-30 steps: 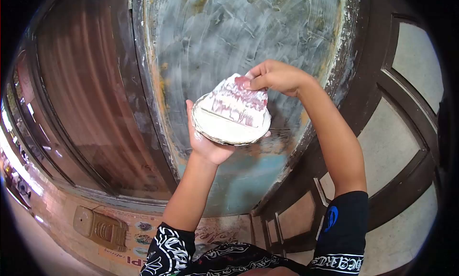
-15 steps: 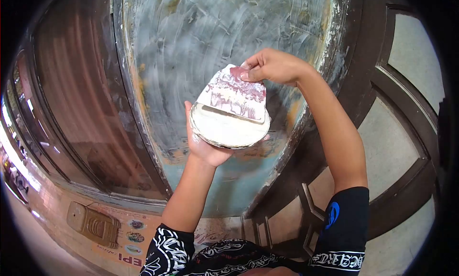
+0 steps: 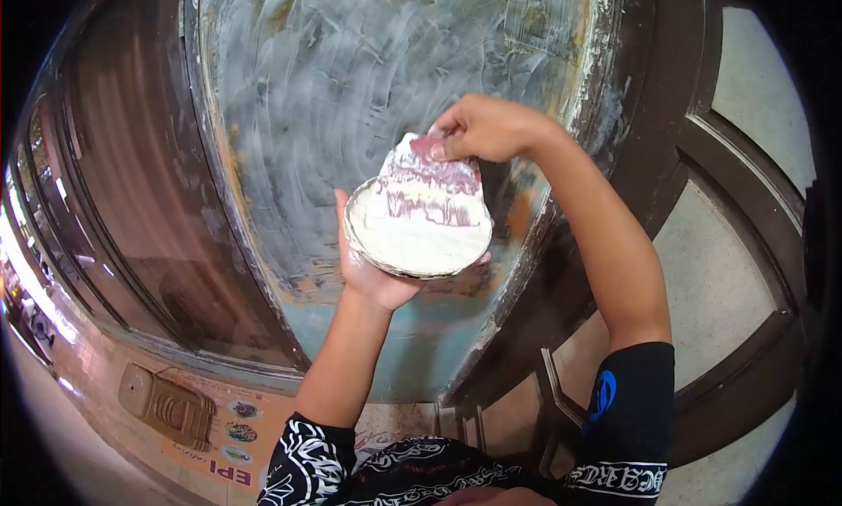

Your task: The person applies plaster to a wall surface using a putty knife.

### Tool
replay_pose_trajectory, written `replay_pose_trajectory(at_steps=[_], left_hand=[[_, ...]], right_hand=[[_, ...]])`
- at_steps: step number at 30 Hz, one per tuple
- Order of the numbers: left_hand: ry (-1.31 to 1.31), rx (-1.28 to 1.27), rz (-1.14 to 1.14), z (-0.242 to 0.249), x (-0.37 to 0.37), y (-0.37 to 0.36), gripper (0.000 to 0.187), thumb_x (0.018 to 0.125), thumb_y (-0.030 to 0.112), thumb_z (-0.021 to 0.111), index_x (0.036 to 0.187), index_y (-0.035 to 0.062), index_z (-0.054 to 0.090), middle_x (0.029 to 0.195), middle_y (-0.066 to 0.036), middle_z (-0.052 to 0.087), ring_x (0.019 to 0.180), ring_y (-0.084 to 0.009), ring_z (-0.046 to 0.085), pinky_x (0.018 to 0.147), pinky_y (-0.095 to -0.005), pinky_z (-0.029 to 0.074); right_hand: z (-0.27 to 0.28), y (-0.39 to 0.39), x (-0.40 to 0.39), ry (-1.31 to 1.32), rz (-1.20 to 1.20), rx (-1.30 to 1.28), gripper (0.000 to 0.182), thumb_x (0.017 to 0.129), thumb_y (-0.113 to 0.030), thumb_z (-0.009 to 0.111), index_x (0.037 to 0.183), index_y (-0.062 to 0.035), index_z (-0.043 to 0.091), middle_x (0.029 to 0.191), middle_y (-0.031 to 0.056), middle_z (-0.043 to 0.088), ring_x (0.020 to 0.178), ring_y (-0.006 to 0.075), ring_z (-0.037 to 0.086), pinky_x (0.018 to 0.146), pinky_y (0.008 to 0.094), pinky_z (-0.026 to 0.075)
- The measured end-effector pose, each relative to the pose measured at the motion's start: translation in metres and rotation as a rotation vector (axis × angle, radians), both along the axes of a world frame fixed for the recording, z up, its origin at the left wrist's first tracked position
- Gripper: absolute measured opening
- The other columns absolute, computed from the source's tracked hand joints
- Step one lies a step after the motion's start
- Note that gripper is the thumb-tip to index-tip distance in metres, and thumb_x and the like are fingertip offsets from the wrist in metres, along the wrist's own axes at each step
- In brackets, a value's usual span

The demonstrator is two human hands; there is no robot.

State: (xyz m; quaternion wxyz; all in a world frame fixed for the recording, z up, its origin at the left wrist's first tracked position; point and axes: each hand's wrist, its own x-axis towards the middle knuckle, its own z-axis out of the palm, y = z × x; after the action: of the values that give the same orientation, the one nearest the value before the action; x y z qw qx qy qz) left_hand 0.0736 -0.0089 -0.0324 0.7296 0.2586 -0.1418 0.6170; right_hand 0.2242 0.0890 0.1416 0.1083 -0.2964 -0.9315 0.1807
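My left hand (image 3: 373,274) holds a round shallow dish (image 3: 412,271) from beneath, its thumb up along the left rim. White paste (image 3: 421,245) covers the dish's inside. In my right hand (image 3: 478,131) is a reddish putty scraper (image 3: 430,186), pinched at its upper edge between thumb and fingers. The scraper is smeared with white, and its lower edge rests in the paste. Behind both hands stands a grey-blue panel (image 3: 351,94) streaked with white swirls; its lowest strip is plain blue-green.
Dark wooden framing with pale panels (image 3: 710,243) stands on the right. To the left is a dark glazed door or window (image 3: 132,155). On the floor lie a brown plastic container (image 3: 167,405) and a printed sheet (image 3: 230,445).
My right hand has brought the scraper slightly down and left, so its lower edge now meets the paste. The view has shifted a little.
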Motion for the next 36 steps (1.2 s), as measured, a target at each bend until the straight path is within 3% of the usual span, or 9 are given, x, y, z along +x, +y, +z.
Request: replay_pose_trajectory(at_steps=[4, 9, 11, 12, 23, 25, 26, 32, 36], left_hand=[[0.147, 0.061, 0.066, 0.002, 0.006, 0.001, 0.092, 0.093, 0.079, 0.025, 0.153, 0.0106, 0.037, 0.153, -0.015, 0.043, 0.138, -0.0393, 0.044, 0.113, -0.0589, 0.035], [0.158, 0.008, 0.094, 0.006, 0.016, 0.005, 0.093, 0.092, 0.080, 0.025, 0.154, 0.0126, 0.034, 0.155, -0.016, 0.040, 0.139, -0.0411, 0.043, 0.113, -0.0612, 0.034], [0.054, 0.029, 0.002, 0.005, 0.019, 0.010, 0.091, 0.093, 0.076, 0.035, 0.157, 0.0121, 0.027, 0.160, -0.021, 0.029, 0.141, -0.0522, 0.033, 0.107, -0.0777, 0.027], [-0.043, 0.258, -0.180, 0.005, 0.020, 0.015, 0.094, 0.092, 0.080, 0.025, 0.155, 0.0108, 0.033, 0.156, -0.017, 0.038, 0.139, -0.0437, 0.041, 0.113, -0.0612, 0.034], [0.191, 0.023, -0.013, 0.001, 0.038, 0.037, 0.097, 0.090, 0.083, 0.026, 0.149, 0.0080, 0.043, 0.152, -0.019, 0.043, 0.137, -0.0446, 0.043, 0.113, -0.0606, 0.034], [0.090, 0.000, -0.090, -0.005, 0.040, 0.043, 0.098, 0.089, 0.084, 0.026, 0.148, 0.0080, 0.043, 0.152, -0.019, 0.043, 0.137, -0.0441, 0.043, 0.112, -0.0609, 0.034], [0.106, -0.061, -0.011, -0.006, 0.045, 0.045, 0.094, 0.091, 0.079, 0.033, 0.153, 0.0073, 0.035, 0.157, -0.024, 0.032, 0.139, -0.0541, 0.034, 0.106, -0.0802, 0.024], [0.036, -0.066, -0.118, -0.007, 0.049, 0.049, 0.094, 0.091, 0.079, 0.033, 0.153, 0.0075, 0.035, 0.157, -0.024, 0.033, 0.139, -0.0540, 0.034, 0.106, -0.0793, 0.026], [0.130, -0.022, -0.033, -0.008, 0.047, 0.049, 0.095, 0.091, 0.079, 0.033, 0.153, 0.0073, 0.034, 0.157, -0.024, 0.033, 0.139, -0.0537, 0.034, 0.107, -0.0778, 0.026]], right_hand=[[-0.001, 0.015, 0.006, 0.100, 0.049, -0.115, 0.032, 0.091, -0.019, 0.074, 0.112, 0.0045, 0.070, 0.090, 0.0030, 0.073, 0.082, 0.0076, 0.062, 0.075, 0.0266, 0.050], [-0.005, 0.013, 0.008, 0.005, 0.034, 0.074, 0.033, 0.091, -0.022, 0.075, 0.109, 0.0044, 0.071, 0.089, 0.0034, 0.072, 0.081, 0.0077, 0.062, 0.075, 0.0269, 0.050], [0.003, 0.018, 0.013, 0.010, -0.010, 0.055, 0.032, 0.092, -0.022, 0.074, 0.110, 0.0038, 0.070, 0.087, 0.0019, 0.071, 0.079, 0.0075, 0.061, 0.075, 0.0273, 0.050], [0.007, 0.023, 0.017, 0.072, 0.006, 0.033, 0.031, 0.092, -0.021, 0.073, 0.111, 0.0035, 0.070, 0.087, 0.0009, 0.071, 0.077, 0.0074, 0.060, 0.074, 0.0273, 0.050], [0.095, 0.021, 0.091, 0.169, -0.201, 0.560, 0.018, 0.094, -0.017, 0.069, 0.096, 0.0011, 0.066, 0.078, 0.0004, 0.064, 0.074, 0.0082, 0.053, 0.070, 0.0287, 0.046], [0.096, 0.025, 0.100, 0.192, -0.224, 0.563, 0.018, 0.094, -0.016, 0.070, 0.096, 0.0011, 0.066, 0.077, 0.0015, 0.064, 0.073, 0.0092, 0.052, 0.069, 0.0296, 0.045], [0.095, 0.028, 0.103, 0.164, -0.220, 0.639, 0.018, 0.093, -0.015, 0.070, 0.096, 0.0015, 0.065, 0.076, 0.0023, 0.063, 0.073, 0.0096, 0.052, 0.069, 0.0301, 0.045], [0.077, 0.047, 0.101, 0.178, -0.275, 0.991, 0.025, 0.082, -0.018, 0.078, 0.099, -0.0011, 0.072, 0.090, 0.0168, 0.072, 0.084, 0.0296, 0.069, 0.077, 0.0398, 0.051], [0.104, 0.032, 0.106, 0.184, -0.447, 0.807, 0.024, 0.084, -0.018, 0.076, 0.099, 0.0002, 0.071, 0.080, 0.0149, 0.068, 0.074, 0.0229, 0.062, 0.074, 0.0358, 0.049]])
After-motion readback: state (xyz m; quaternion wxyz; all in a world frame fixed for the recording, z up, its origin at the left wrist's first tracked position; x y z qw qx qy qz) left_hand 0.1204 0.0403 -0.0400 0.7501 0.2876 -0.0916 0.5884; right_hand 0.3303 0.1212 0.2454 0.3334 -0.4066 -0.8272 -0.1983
